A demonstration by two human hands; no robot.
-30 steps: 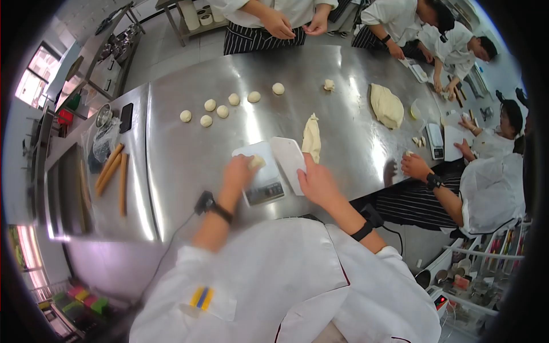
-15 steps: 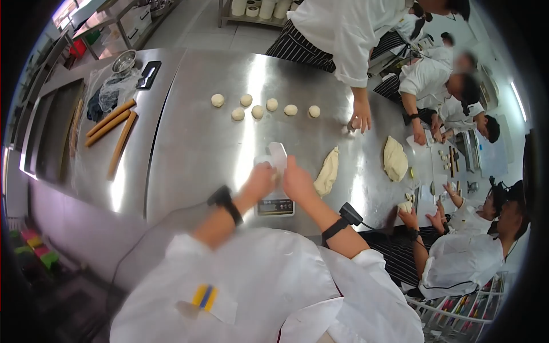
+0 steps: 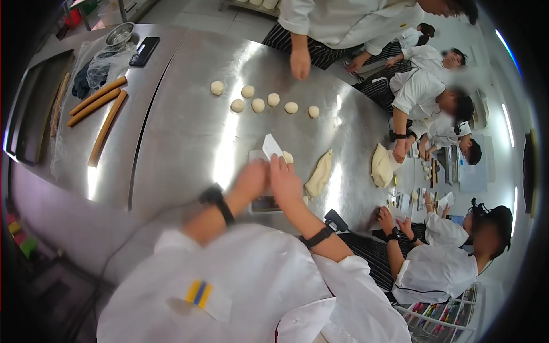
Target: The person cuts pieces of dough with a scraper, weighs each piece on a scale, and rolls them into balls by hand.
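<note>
as right hand (image 3: pixel 284 183) grips one scraper (image 3: pixel 271 146), left hand (image 3: pixel 251 180) unclear, seven dough balls (image 3: pixel 258 105), three rolling pins (image 3: pixel 95 106)

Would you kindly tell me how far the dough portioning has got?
Done: seven dough balls lie on the steel table. In hand: the right hand holds a white scraper over the scale, where a small dough piece lies; the left hand is blurred beside it. Left: the long dough strip lies uncut.

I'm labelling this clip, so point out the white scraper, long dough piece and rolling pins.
white scraper (image 3: pixel 271 147): head view, blade's middle.
long dough piece (image 3: pixel 319 174): head view, its middle.
rolling pins (image 3: pixel 94 107): head view, middle pin's shaft.
</note>
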